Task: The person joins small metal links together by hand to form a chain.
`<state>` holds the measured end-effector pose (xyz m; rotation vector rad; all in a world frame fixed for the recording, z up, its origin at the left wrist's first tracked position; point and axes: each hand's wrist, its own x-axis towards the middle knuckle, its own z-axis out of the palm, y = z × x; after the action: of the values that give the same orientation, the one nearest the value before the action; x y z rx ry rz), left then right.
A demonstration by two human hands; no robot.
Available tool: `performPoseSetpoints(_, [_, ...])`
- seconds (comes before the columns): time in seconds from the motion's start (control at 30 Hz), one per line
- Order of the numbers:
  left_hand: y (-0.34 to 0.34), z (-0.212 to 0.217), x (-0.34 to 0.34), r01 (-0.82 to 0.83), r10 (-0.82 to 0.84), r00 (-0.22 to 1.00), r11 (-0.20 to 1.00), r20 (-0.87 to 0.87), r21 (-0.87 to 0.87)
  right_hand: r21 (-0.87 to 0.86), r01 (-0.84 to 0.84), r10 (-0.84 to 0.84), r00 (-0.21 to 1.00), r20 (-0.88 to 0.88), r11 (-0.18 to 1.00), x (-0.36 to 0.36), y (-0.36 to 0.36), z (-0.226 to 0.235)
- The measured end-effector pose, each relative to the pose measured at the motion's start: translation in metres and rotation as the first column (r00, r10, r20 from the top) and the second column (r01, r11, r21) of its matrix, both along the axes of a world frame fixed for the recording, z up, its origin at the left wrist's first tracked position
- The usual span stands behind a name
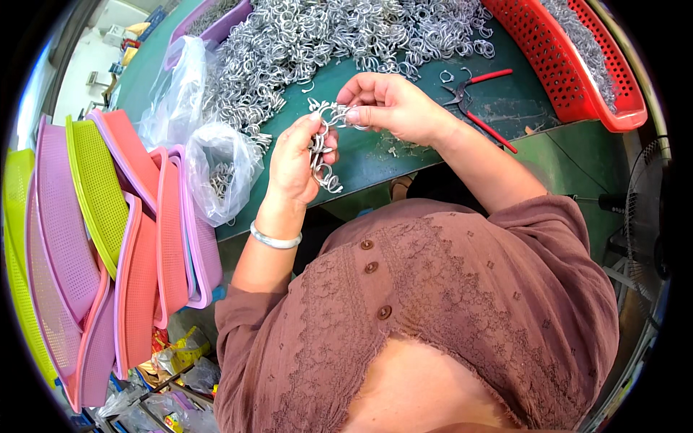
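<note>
Shirt point(433, 281), brown, buttoned: lower centre. Left hand point(292, 159), centre: fingers curled, thumb pressed on metal rings point(334, 112). Right hand point(397, 108), upper centre: thumb and forefinger pinching the rings' right end. Rings' upper row: left-to-right between both thumbs; remainder hanging beside left palm; linkage, cannot tell. Pile point(346, 36), loose rings: top centre, on counter point(523, 108), beyond both hands. Pliers point(460, 94), red-handled: upper right, nearer right hand.

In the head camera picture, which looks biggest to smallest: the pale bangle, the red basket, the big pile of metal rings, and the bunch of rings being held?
1. Big pile of metal rings
2. Red basket
3. Held bunch of rings
4. Pale bangle
</note>
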<state>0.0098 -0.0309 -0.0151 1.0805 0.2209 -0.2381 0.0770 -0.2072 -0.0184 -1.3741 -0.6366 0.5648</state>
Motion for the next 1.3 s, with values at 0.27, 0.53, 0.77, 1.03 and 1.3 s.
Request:
performPoseSetpoints(0.27, [0.005, -0.008, 0.004, 0.086, -0.104, 0.994, 0.951, -0.046, -0.297, 0.081, 0.013, -0.024, 0.99, 0.136, 0.997, 0.005, 0.003, -0.01])
performPoseSetpoints(0.53, [0.002, -0.009, 0.004, 0.096, -0.097, 0.995, 0.942, 0.012, -0.322, 0.233, -0.026, 0.026, 1.0, 0.0, 0.972, 0.005, 0.005, -0.016])
performPoseSetpoints(0.77, [-0.004, -0.006, 0.0, -0.039, 0.023, 0.979, 0.996, 0.201, 0.074, 0.293, 0.049, 0.026, 0.968, -0.249, 0.955, 0.001, 0.005, -0.017])
performPoseSetpoints(1.03, [-0.004, -0.007, -0.001, -0.038, 0.028, 0.966, 0.999, 0.258, 0.033, 0.345, -0.004, 0.171, 0.874, -0.456, 0.939, -0.002, 0.003, -0.016])
performPoseSetpoints(1.3, [-0.002, -0.006, -0.002, -0.045, 0.037, 0.964, 0.999, 0.263, 0.025, 0.205, 0.128, -0.1, 0.985, -0.141, 0.97, -0.003, 0.004, -0.007])
